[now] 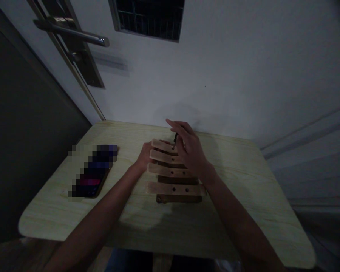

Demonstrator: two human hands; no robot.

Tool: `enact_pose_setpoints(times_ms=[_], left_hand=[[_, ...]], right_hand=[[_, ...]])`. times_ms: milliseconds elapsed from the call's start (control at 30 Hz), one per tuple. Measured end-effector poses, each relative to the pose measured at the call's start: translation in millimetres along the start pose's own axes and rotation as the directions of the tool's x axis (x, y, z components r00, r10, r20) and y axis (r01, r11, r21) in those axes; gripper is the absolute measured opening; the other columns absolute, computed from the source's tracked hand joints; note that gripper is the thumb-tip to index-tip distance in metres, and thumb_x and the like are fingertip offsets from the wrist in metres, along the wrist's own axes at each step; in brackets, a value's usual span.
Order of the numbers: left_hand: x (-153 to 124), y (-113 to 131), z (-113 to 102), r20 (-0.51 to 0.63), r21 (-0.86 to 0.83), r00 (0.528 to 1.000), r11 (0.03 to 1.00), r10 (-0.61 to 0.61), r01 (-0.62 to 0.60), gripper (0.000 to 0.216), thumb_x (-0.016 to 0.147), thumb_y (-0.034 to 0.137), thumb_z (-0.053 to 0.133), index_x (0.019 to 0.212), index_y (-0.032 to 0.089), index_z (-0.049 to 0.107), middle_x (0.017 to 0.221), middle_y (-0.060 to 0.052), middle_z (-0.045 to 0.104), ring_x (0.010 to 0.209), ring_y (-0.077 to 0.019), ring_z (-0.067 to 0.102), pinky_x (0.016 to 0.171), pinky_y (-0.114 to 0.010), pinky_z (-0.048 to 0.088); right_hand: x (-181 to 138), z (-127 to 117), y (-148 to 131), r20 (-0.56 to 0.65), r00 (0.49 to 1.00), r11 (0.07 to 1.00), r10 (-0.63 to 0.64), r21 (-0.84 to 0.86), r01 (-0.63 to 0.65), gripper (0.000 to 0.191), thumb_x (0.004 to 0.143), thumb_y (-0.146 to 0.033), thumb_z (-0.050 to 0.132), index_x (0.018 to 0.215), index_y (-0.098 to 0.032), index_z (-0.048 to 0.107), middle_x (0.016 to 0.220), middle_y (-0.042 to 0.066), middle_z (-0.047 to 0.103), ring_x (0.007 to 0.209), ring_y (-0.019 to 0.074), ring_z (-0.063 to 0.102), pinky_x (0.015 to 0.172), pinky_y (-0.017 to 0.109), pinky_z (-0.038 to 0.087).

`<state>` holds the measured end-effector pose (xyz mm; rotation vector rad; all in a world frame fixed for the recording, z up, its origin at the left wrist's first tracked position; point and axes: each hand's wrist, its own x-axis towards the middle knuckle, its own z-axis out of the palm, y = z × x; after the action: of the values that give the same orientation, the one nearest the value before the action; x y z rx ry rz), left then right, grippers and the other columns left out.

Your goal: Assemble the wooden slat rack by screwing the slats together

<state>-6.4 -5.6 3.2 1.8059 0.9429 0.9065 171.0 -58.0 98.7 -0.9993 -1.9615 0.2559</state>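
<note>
A small wooden slatted piece (164,189) lies on the table, with several pale slats crossing a darker wooden base. Dark round holes show in the slats. At the far left corner, my left hand (145,155) grips around the end of the farthest slats; part of its fingers is hidden behind them. Over the far right part, my right hand (191,149) pinches a slim dark screwdriver-like tool (175,139) between thumb and fingers, one finger stretched out. The tool stands nearly upright, its tip at a hole in the farthest slat. My right hand covers the right ends of several slats.
A phone (98,173) with a lit, pixelated screen lies on the left of the light wood-grain table (238,211). Behind the table rises a white door (215,64) with a metal lever handle (79,36) and a small dark window (150,19). The room is dim.
</note>
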Motion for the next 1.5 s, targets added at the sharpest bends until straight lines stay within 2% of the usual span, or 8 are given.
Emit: enact_pose_setpoints(times_ms=[167, 367, 467, 667, 867, 1100, 1367, 1500], left_hand=[[-1.8, -1.2, -0.3, -0.007, 0.043, 1.0, 0.999, -0.008, 0.008, 0.027, 0.085, 0.028, 0.055, 0.104, 0.019, 0.073, 0.085, -0.004, 0.077, 0.072, -0.0168, 0.071, 0.063, -0.023, 0.054], [0.0, -7.6, 1.2, -0.07, 0.152, 0.997, 0.988, 0.023, -0.012, 0.016, 0.081, 0.025, 0.059, 0.08, 0.02, 0.074, 0.065, -0.002, 0.072, 0.063, -0.0153, 0.065, 0.057, -0.021, 0.05], [1.2, -6.6, 1.0, -0.066, 0.131, 0.997, 0.991, 0.039, -0.03, 0.019, 0.082, 0.024, 0.057, 0.087, 0.02, 0.075, 0.07, -0.002, 0.073, 0.066, -0.0157, 0.066, 0.06, -0.022, 0.051], [0.5, -3.6, 0.8, -0.023, 0.053, 0.999, 0.998, 0.023, -0.021, 0.027, 0.084, 0.027, 0.055, 0.104, 0.019, 0.073, 0.088, -0.005, 0.077, 0.077, -0.0176, 0.071, 0.068, -0.026, 0.056], [0.6, -8.3, 1.5, -0.026, 0.026, 1.0, 1.0, 0.002, -0.002, 0.025, 0.084, 0.027, 0.056, 0.099, 0.019, 0.074, 0.076, -0.002, 0.075, 0.071, -0.0169, 0.069, 0.066, -0.025, 0.055], [2.3, -7.2, 0.3, -0.03, 0.089, 0.999, 0.995, 0.045, -0.042, 0.016, 0.079, 0.022, 0.061, 0.083, 0.019, 0.076, 0.068, -0.002, 0.073, 0.068, -0.0168, 0.067, 0.063, -0.023, 0.053], [2.0, -4.3, 0.0, -0.007, 0.043, 1.0, 0.999, 0.023, -0.022, 0.029, 0.082, 0.026, 0.057, 0.105, 0.022, 0.074, 0.089, -0.004, 0.077, 0.078, -0.0182, 0.071, 0.067, -0.024, 0.057], [1.0, -5.2, 1.3, -0.014, 0.028, 1.0, 1.0, 0.002, -0.001, 0.026, 0.084, 0.026, 0.055, 0.101, 0.021, 0.074, 0.085, -0.004, 0.077, 0.074, -0.018, 0.071, 0.066, -0.025, 0.056]], right_hand=[[0.1, -1.1, -2.9, 0.032, 0.997, 0.997, 0.071, -0.038, -0.07, 0.052, 0.095, -0.016, 0.039, 0.144, -0.032, 0.044, 0.111, 0.005, 0.059, 0.092, 0.0162, 0.06, 0.082, 0.032, 0.056], [0.8, -0.1, -2.2, 0.001, 0.993, 0.986, 0.12, -0.113, -0.119, 0.033, 0.094, -0.026, 0.051, 0.125, -0.032, 0.063, 0.097, 0.005, 0.056, 0.078, 0.0164, 0.059, 0.074, 0.033, 0.056], [0.9, -0.7, -4.5, -0.014, 0.99, 0.986, 0.139, -0.087, -0.139, 0.033, 0.092, -0.024, 0.051, 0.123, -0.029, 0.061, 0.103, 0.006, 0.058, 0.082, 0.017, 0.06, 0.074, 0.033, 0.056], [0.2, -1.4, -6.3, 0.037, 0.999, 0.999, 0.035, 0.014, -0.035, 0.055, 0.089, -0.009, 0.035, 0.141, -0.023, 0.043, 0.131, 0.01, 0.055, 0.109, 0.0178, 0.059, 0.097, 0.038, 0.051], [1.0, -0.9, -3.1, 0.051, 0.998, 0.999, 0.042, 0.024, -0.043, 0.052, 0.094, -0.014, 0.039, 0.144, -0.03, 0.04, 0.123, 0.005, 0.062, 0.107, 0.0171, 0.061, 0.091, 0.035, 0.054], [2.0, 0.9, -4.0, -0.017, 0.992, 0.992, 0.124, -0.017, -0.124, 0.021, 0.094, -0.019, 0.047, 0.097, -0.024, 0.068, 0.097, 0.002, 0.066, 0.082, 0.0133, 0.064, 0.075, 0.028, 0.056], [0.3, -0.6, -3.4, 0.0, 1.0, 1.0, 0.029, 0.001, -0.029, 0.052, 0.089, -0.007, 0.039, 0.133, -0.03, 0.052, 0.131, 0.007, 0.056, 0.111, 0.019, 0.06, 0.096, 0.04, 0.053], [-0.1, -0.8, -2.4, 0.011, 0.998, 0.998, 0.056, -0.005, -0.056, 0.049, 0.094, -0.013, 0.039, 0.138, -0.031, 0.05, 0.114, 0.005, 0.062, 0.096, 0.0162, 0.062, 0.086, 0.033, 0.056]])
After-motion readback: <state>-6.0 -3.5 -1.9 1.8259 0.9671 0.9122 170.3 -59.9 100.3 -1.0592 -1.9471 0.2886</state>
